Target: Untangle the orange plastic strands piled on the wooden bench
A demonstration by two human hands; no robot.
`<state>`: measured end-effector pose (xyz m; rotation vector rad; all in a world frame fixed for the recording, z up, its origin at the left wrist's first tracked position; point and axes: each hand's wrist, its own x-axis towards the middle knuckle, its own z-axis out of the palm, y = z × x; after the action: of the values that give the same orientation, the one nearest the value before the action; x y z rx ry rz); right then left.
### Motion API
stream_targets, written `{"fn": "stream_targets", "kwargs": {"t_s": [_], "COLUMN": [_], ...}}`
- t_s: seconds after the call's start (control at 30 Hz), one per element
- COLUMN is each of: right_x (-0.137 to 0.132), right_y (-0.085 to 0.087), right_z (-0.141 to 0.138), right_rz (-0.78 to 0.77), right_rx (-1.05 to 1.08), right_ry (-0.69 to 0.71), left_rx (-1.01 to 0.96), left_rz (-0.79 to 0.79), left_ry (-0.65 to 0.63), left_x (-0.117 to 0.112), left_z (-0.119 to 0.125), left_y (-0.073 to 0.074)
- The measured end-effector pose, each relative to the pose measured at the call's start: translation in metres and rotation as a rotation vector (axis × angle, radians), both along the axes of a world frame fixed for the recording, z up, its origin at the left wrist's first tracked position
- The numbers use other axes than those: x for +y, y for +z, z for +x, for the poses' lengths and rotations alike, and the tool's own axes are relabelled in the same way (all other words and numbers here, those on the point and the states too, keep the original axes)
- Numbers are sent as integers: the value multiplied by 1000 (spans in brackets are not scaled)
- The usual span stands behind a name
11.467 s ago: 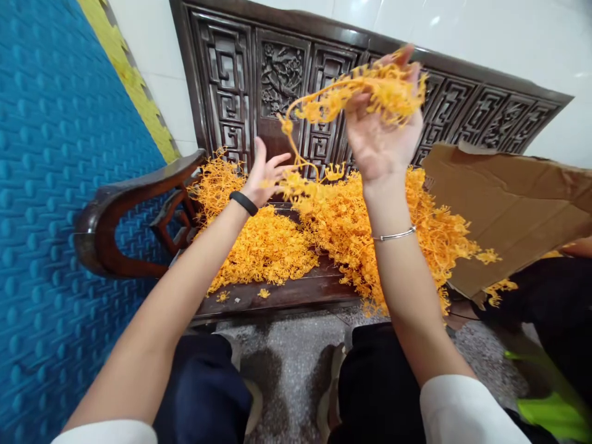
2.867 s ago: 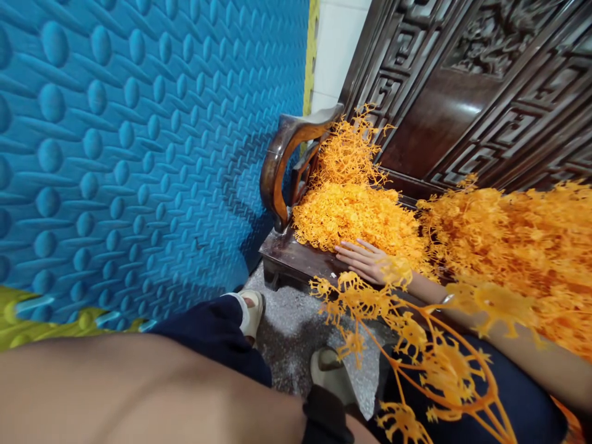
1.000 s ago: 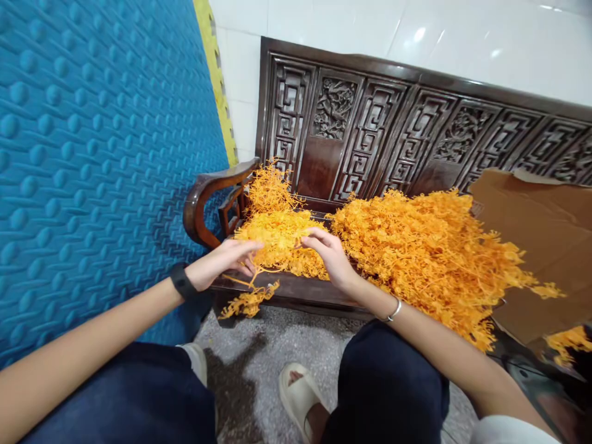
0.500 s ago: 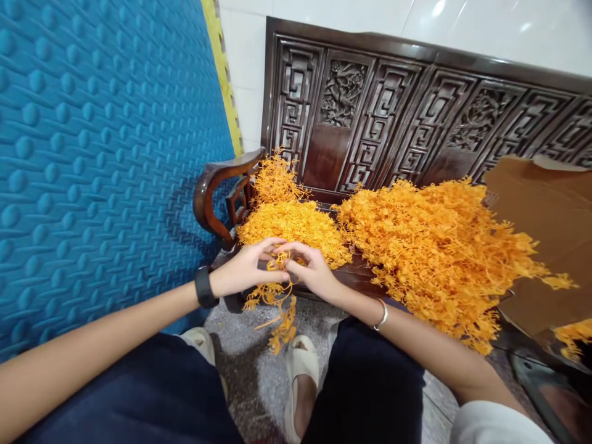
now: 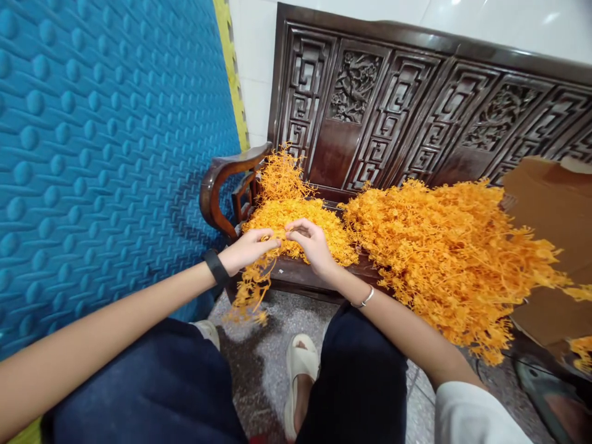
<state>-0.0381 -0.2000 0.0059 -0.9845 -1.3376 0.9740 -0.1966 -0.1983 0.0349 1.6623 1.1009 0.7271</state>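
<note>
My left hand (image 5: 250, 250) is closed on a curly orange strand (image 5: 253, 287), thin and plastic-looking, that dangles below the fingers in front of the bench seat. Facing it, my right hand (image 5: 315, 246) has its thumb and fingers curled into a pinch at the strand's upper end, a small gap away from the left fingertips. The exact grip is hard to separate from the orange behind. Just beyond both hands lies a yellow-orange heap (image 5: 319, 223) of similar curly pieces on the dark wooden bench (image 5: 300, 271).
A larger orange heap (image 5: 435, 253) covers the bench to the right, beside brown cardboard (image 5: 546, 246). The carved backrest (image 5: 337, 148) rises behind, and a curved armrest (image 5: 215, 191) stands at left. Blue textured matting (image 5: 115, 154) fills the left side. My sandalled foot (image 5: 303, 370) rests on the floor.
My hands have drawn slightly apart and moved up toward the heap. The dangling strand has swung left and now hangs under my left hand. The view has shifted slightly.
</note>
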Motion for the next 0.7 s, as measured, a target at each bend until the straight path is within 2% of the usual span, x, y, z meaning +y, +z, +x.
{"fn": "stream_targets", "kwargs": {"t_s": [0.1, 0.2, 0.33, 0.47, 0.53, 0.6, 0.63, 0.7], "right_x": [9, 19, 32, 45, 57, 74, 84, 100], "right_y": [2, 2, -4, -11, -12, -10, -8, -6], "right_z": [0, 2, 3, -8, -8, 5, 17, 48], "right_rz": [-67, -171, -247, -228, -216, -198, -177, -135], "right_rx": [19, 55, 113, 132, 139, 138, 134, 140], "right_ry": [106, 192, 136, 31, -61, -265, -421, -598], "left_rx": [-12, -24, -3, -78, -139, -160, -151, -125], "left_rz": [79, 48, 14, -71, -185, -305, -347, -383], "left_ry": [72, 97, 126, 188, 232, 242, 221, 107], "left_x": [4, 8, 14, 21, 20, 13, 7, -4], "left_z": [3, 3, 5, 15, 21, 25, 27, 29], "left_y": [-4, -9, -12, -11, -10, -9, -8, -3]}}
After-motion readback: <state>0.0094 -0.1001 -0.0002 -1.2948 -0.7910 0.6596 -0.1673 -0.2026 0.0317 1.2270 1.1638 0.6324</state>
